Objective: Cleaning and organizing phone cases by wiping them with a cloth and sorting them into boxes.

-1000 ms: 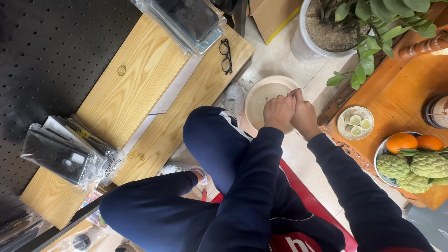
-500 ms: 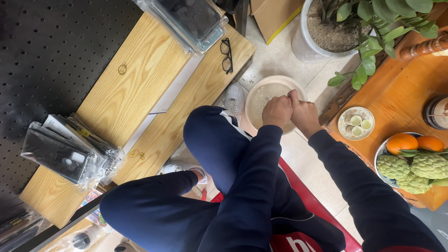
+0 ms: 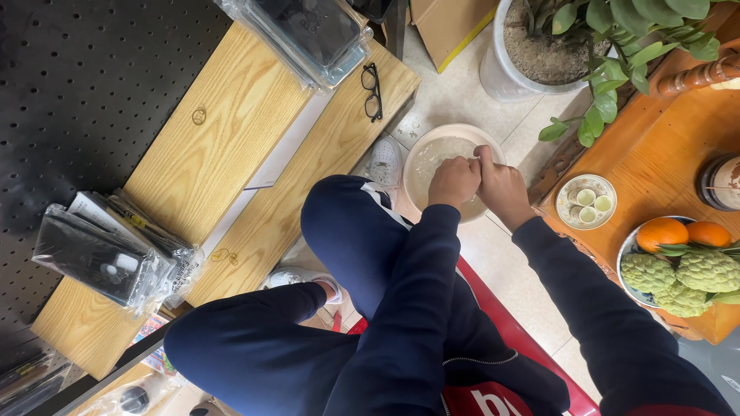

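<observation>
Both hands work over the basin on the floor; left hand is fisted, right hand curled, contents hidden; leaning could tip it, wetting the shoe

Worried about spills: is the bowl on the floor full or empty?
Partly filled: the bowl holds cloudy water beneath both hands, its level below the rim.

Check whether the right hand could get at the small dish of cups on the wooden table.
Probably yes: the right hand is over the basin, the dish sits just beside it, nothing between.
</observation>
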